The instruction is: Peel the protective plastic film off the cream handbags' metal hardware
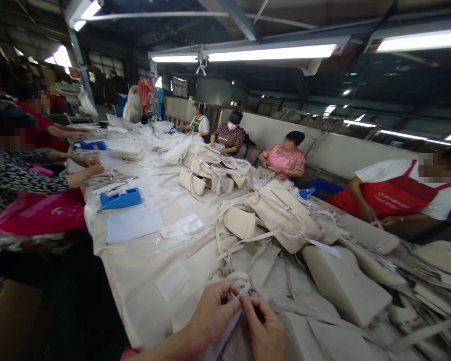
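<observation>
Both of my hands meet at the near edge of the table, fingertips almost touching. My left hand (215,312) pinches a pale bag strap (244,285) between thumb and forefinger. Close beside it, my right hand (263,325) grips the same strap with closed fingers. What exactly lies between the fingertips is small and partly covered. Under the hands is a beige bag (236,341), mostly hidden by them, with whitish wrapping along it. Just beyond, a heap of beige handbags (281,213) spreads over the table, straps looping loosely.
A white card (173,282) and white paper (134,224) lie on the cloth-covered table (128,281). A blue tape dispenser (121,198) stands farther left. More bags (346,281) crowd the right. Several co-workers sit along both sides; one wears a red apron (383,193).
</observation>
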{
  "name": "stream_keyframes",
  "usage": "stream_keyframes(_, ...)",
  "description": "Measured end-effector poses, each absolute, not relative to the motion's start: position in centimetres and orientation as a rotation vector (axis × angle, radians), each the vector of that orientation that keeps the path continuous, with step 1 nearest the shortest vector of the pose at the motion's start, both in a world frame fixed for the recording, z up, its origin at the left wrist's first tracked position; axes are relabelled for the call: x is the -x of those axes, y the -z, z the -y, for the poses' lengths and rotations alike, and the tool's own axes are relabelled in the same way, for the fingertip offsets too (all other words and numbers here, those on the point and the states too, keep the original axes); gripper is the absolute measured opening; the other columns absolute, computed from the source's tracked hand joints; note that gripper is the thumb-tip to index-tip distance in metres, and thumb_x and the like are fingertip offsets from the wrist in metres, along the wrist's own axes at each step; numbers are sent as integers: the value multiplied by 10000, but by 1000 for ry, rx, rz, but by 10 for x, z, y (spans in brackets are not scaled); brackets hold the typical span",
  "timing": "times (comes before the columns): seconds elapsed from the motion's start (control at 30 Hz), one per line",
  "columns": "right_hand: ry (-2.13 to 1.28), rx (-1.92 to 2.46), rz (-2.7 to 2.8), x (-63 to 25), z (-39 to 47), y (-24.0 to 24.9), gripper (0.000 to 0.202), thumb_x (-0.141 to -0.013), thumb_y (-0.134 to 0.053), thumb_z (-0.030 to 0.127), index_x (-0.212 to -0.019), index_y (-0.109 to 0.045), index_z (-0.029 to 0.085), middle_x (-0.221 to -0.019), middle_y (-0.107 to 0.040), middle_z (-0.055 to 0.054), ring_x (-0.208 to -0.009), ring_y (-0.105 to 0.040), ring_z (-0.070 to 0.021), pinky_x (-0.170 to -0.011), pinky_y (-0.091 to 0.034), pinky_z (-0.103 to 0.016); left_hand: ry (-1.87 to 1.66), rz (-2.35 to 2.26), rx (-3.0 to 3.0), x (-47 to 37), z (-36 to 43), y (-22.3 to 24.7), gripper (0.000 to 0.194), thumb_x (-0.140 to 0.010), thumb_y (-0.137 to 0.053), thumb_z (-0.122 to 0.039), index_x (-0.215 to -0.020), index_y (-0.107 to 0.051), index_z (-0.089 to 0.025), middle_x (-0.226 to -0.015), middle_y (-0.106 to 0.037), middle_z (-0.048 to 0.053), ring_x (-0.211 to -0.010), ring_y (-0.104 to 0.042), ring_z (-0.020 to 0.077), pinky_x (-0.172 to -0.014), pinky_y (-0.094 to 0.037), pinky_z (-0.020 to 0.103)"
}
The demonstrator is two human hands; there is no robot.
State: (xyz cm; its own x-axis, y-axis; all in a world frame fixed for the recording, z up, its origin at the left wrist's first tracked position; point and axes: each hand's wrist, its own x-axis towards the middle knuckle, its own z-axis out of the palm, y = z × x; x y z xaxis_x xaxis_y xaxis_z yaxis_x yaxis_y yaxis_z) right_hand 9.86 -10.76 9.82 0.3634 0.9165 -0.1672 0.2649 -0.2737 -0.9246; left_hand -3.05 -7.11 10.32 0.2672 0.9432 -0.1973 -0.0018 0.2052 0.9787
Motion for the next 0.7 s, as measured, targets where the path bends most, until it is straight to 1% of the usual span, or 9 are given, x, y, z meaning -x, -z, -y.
stream_keyframes(0.07, -916, 1776, 1137, -101, 110, -100, 352, -739, -619, 569, -737, -724, 233, -745, -727, -29, -737, -649, -227, -674, -484, -285, -886, -1078, -1225, 33, 75, -107, 100, -699, -600, -219, -747, -667, -163, -547, -472, -58, -569, -421, 119, -557, -314, 228)
stream_keyframes(0.13, -944, 1759, 1134, -101, 113, -100, 358, -743, -612, 560, -776, -756, 234, -817, -751, -45, -800, -666, -248, -726, -493, -302, -887, -1049, -1322, 36, 80, -112, 109, -742, -581, -228, -778, -669, -176, -587, -525, -48, -611, -471, 129, -593, -346, 228)
stream_keyframes(0.23, -1105, 1621, 953, -93, 116, -102, 355, -729, -657, 546, -800, -770, 217, -839, -761, -59, -817, -672, -249, -737, -509, -309, -880, -1007, -1444, 39, 84, -118, 113, -801, -547, -229, -810, -653, -188, -648, -586, -34, -667, -521, 138, -654, -381, 231)
stream_keyframes(0.33, -1322, 1375, 642, -78, 114, -108, 324, -687, -736, 496, -809, -764, 197, -809, -759, -55, -795, -679, -229, -703, -530, -297, -868, -1001, -1417, 38, 82, -122, 98, -827, -561, -256, -887, -600, -189, -570, -529, -64, -586, -483, 118, -621, -374, 226)
stream_keyframes(0.43, -1347, 1167, 429, -67, 108, -115, 315, -649, -792, 441, -820, -748, 180, -800, -754, -42, -758, -684, -189, -682, -542, -268, -826, -944, -1316, 36, 80, -122, 223, -764, -643, -238, -958, -543, -190, -550, -486, -96, -534, -459, 95, -549, -346, 203)
stream_keyframes(0.53, -1287, 1096, 243, -66, 98, -116, 328, -563, -852, 399, -764, -716, 179, -792, -751, -21, -738, -695, -167, -696, -566, -262, -711, -856, -1242, 44, 83, -118, 281, -676, -680, -192, -905, -517, -193, -578, -540, -87, -516, -498, 88, -512, -352, 189)
stream_keyframes(0.57, -1287, 1090, 191, -66, 96, -115, 341, -531, -871, 384, -746, -703, 180, -789, -751, -16, -738, -701, -164, -706, -574, -263, -664, -833, -1194, 49, 86, -116, 259, -682, -670, -219, -882, -509, -194, -597, -578, -70, -516, -523, 95, -511, -372, 193)
stream_keyframes(0.63, -1317, 1070, 131, -68, 92, -112, 370, -495, -895, 364, -737, -683, 179, -786, -754, -12, -739, -713, -163, -727, -587, -274, -568, -815, -1055, 63, 91, -112, 245, -717, -644, -333, -850, -489, -197, -645, -645, -24, -535, -586, 122, -515, -424, 213)
stream_keyframes(0.7, -1365, 1042, 113, -69, 91, -108, 386, -492, -905, 352, -745, -670, 179, -776, -758, -12, -737, -724, -169, -741, -597, -295, -470, -830, -925, 79, 95, -108, 322, -728, -622, -460, -844, -473, -199, -675, -681, 18, -554, -626, 150, -500, -448, 226)
